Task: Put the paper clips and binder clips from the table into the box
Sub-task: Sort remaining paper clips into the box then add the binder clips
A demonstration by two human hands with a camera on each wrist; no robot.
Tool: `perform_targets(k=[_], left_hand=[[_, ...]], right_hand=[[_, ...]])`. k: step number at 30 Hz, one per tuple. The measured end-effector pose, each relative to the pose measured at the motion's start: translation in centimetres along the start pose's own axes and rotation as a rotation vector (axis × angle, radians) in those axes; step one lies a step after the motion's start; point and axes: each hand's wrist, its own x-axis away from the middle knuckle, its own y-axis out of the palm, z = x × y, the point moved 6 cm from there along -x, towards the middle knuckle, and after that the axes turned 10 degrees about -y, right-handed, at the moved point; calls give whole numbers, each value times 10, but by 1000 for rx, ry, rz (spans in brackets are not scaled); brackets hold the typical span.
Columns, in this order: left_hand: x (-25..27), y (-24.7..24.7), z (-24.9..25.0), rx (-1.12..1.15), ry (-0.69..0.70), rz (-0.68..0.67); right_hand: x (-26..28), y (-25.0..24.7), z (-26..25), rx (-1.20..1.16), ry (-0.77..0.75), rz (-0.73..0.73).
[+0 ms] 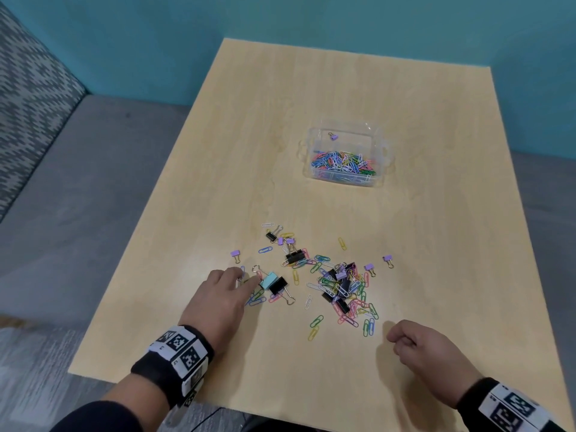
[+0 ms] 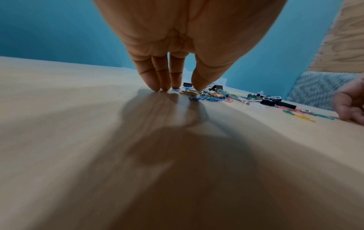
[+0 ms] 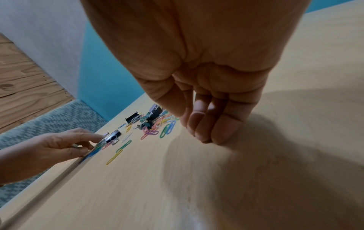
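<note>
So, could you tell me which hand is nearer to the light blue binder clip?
Left. The left hand has its fingertips right beside the light blue binder clip; the right hand rests apart, across the loose clips.

The head view looks forward and down from above the near edge of the pale wooden counter (image 1: pixel 405 229), taking in its whole top up to the teal wall (image 1: pixel 311 20) behind the far edge. The left wrist view sits low, close over the counter (image 2: pixel 59 140), looking along the left hand (image 2: pixel 177 46) toward the far edge. The right wrist view looks from just above the counter (image 3: pixel 256 186) along the right hand (image 3: pixel 197 70), facing across toward the left edge. All three share the scattered heap of coloured wire paper clips and binder clips (image 1: pixel 339 285) (image 2: pixel 216 95) (image 3: pixel 153 124); each wrist view also catches the other hand.
</note>
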Motion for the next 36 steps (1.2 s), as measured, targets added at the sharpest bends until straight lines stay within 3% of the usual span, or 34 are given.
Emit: perform_targets(k=[16, 25, 28, 31, 33, 36], left_hand=[[6, 0, 12, -215, 120, -81], [16, -2, 29, -128, 54, -72], [25, 2, 47, -11, 61, -59], [24, 2, 53, 188, -36, -68], [20, 2, 54, 205, -76, -71], [17, -2, 63, 137, -2, -58]], right_hand=[[-3, 1, 3, -19, -18, 20], [-2, 0, 2, -20, -6, 20], [-2, -1, 1, -32, 5, 14], [-2, -1, 2, -35, 16, 10], [-3, -1, 2, -39, 19, 8], [-3, -1, 3, -42, 21, 8]])
